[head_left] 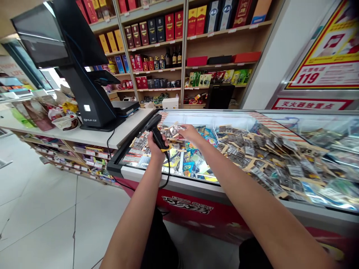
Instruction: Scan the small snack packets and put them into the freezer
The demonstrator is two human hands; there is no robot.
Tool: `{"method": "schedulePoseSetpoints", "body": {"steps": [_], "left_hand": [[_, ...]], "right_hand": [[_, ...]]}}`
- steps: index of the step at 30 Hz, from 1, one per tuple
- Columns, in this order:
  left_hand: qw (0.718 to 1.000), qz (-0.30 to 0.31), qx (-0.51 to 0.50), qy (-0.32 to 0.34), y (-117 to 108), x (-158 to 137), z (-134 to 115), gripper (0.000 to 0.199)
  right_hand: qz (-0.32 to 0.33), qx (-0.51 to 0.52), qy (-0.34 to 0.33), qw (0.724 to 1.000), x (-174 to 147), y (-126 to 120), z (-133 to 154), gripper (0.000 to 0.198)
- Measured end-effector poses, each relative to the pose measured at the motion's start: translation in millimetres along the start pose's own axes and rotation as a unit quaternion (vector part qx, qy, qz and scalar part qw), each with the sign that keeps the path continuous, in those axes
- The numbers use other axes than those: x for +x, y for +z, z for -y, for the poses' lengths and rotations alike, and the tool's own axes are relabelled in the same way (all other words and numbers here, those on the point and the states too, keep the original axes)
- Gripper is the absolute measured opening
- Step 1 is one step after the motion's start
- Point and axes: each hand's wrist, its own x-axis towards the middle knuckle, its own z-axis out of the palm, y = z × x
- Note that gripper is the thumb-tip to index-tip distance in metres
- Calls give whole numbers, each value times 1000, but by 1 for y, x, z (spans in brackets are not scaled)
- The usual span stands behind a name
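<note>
My left hand [157,145] is closed around the handle of a black barcode scanner [156,129] with yellow trim. Its head points up and to the right, and a black cable [168,168] hangs from its grip. Fingertips of my right hand [190,133] pinch a small shiny plastic packet [176,129], just right of the scanner. Both hands are above the glass top of a chest freezer [185,175]. Blue and yellow bags [193,164] show beneath my right forearm. Print on the pinched packet is too small to read.
To the left, a counter [112,140] carries a black checkout terminal [89,89] and a paper bowl [66,123]. Many small brown-and-clear packets [269,157] fill the freezer's right side. Shelves [157,45] of boxes and bottles stand behind. The scanner's cable loops over the freezer's front edge.
</note>
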Motion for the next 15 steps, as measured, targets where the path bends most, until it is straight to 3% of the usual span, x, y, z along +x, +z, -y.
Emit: {"method": "schedulePoseSetpoints", "body": {"steps": [3,8,11,15], "left_hand": [[1000,-6,-1,-9,-1,2,1,45],[1000,-5,-6,-22,-2,3,2,46],[999,15,-19,-31,-2,1,2,45],[995,75,-7,-72,1,-2,1,47]], "right_hand": [[9,-75,-25,997,3,15,5,5],[-33,-215,-70,973,9,12,3,18],[-78,-283,-61,954,12,-17,-6,42],[-145,-369,-10,918,14,-91,-32,57]]}}
